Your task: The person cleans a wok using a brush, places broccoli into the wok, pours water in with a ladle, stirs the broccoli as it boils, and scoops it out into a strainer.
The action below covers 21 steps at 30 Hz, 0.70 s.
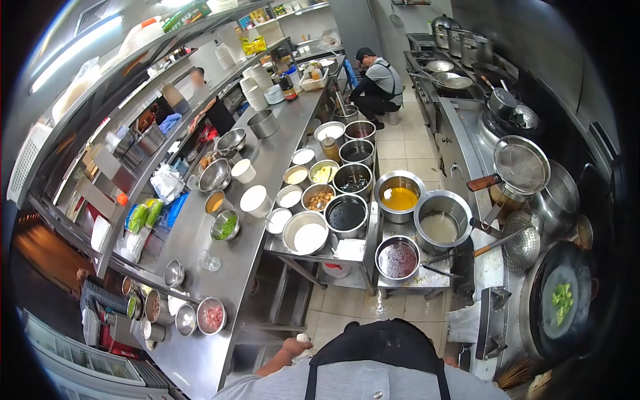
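My left hand (pixel 294 347) is low in the view, beside the steel counter's edge. Its fingers are closed around a white cloth (pixel 303 339), of which a small part shows. Only a sliver of my right hand (pixel 451 361) appears at my right side, by the stove front; its fingers are hidden. To the right, a wok (pixel 538 313) sits on the stove with chopped green vegetables (pixel 562 304) in cloudy liquid. Neither hand touches the wok. A perforated skimmer (pixel 523 244) and a round mesh strainer (pixel 521 164) rest behind it.
Ahead stand pots of sauces, including one with yellow oil (pixel 399 195) and one with dark liquid (pixel 347 214). The left counter (pixel 267 155) carries bowls, including one of raw meat (pixel 211 315). One person (pixel 379 85) crouches in the aisle; another (pixel 215 107) stands beyond the shelves.
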Motion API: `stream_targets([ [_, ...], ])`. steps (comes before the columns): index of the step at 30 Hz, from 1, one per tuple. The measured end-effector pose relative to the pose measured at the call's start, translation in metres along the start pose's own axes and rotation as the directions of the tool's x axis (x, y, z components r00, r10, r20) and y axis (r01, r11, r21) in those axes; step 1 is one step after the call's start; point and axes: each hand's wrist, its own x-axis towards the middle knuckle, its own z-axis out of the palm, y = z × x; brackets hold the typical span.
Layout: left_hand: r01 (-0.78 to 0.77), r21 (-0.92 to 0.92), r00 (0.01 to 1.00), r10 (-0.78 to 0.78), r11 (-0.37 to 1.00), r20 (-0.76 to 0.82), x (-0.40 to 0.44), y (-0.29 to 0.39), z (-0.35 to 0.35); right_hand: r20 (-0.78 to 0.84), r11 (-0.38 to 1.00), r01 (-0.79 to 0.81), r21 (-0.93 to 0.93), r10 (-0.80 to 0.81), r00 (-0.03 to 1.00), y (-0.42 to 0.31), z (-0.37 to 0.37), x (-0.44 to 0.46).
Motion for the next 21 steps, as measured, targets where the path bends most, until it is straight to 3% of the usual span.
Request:
stream_targets([
  [2,-0.044,0.054,0.998,0.046,0.998,-0.039,-0.009,0.003,-0.004,0.008,0.916,0.31,-0.252,-0.319,0.948,0.04,0.03,0.006],
  [4,-0.16,0.162,0.956,0.193,0.974,-0.219,0.003,-0.016,-0.008,0.02,0.728,0.501,-0.468,-0.559,0.829,0.076,0.052,0.02],
  [6,0.001,0.141,0.86,0.071,0.99,-0.505,-0.008,-0.014,-0.043,0.05,0.737,0.559,-0.381,-0.587,0.808,0.064,0.035,0.026],
  [7,-0.111,-0.301,0.723,-0.131,0.947,-0.679,-0.045,0.005,-0.07,0.061,0.73,0.566,-0.384,-0.591,0.804,0.049,0.018,0.024],
  [8,-0.224,-0.45,0.693,-0.183,0.864,-0.698,-0.033,-0.016,-0.093,0.096,0.933,0.139,0.332,-0.18,0.979,0.031,-0.005,0.022],
  [9,-0.208,-0.429,0.51,-0.276,0.879,-0.814,-0.031,-0.025,-0.115,0.257,0.774,-0.148,0.616,-0.02,0.966,0.012,-0.022,0.027],
  [10,-0.175,-0.341,0.36,-0.263,0.924,-0.895,-0.03,-0.036,-0.133,0.404,0.475,-0.42,0.774,0.141,0.904,-0.008,-0.04,0.032],
  [11,-0.357,-0.502,0.585,-0.231,0.788,-0.777,-0.029,-0.056,-0.16,0.367,0.49,-0.416,0.766,0.198,0.909,-0.035,-0.059,0.03],
  [12,-0.337,-0.599,0.675,-0.256,0.727,-0.692,-0.039,-0.054,-0.176,0.326,0.504,-0.413,0.759,0.256,0.91,-0.056,-0.075,0.029],
  [14,-0.539,-0.508,0.564,-0.161,0.672,-0.81,-0.028,-0.062,-0.184,0.231,0.526,-0.403,0.749,0.362,0.903,-0.082,-0.095,0.031],
  [16,-0.512,-0.503,0.566,-0.168,0.696,-0.807,-0.023,-0.063,-0.181,0.177,0.533,-0.39,0.751,0.407,0.896,-0.093,-0.103,0.034],
  [18,-0.484,-0.495,0.563,-0.176,0.721,-0.807,-0.03,-0.05,-0.181,0.19,0.452,-0.363,0.815,0.383,0.904,-0.084,-0.095,0.052],
  [20,-0.393,-0.687,0.739,-0.235,0.611,-0.631,-0.066,-0.017,-0.18,0.221,0.439,-0.38,0.814,0.371,0.902,-0.075,-0.087,0.063],
  [21,-0.386,-0.681,0.736,-0.237,0.622,-0.634,-0.063,-0.019,-0.177,0.255,0.425,-0.404,0.81,0.365,0.895,-0.084,-0.092,0.058],
])
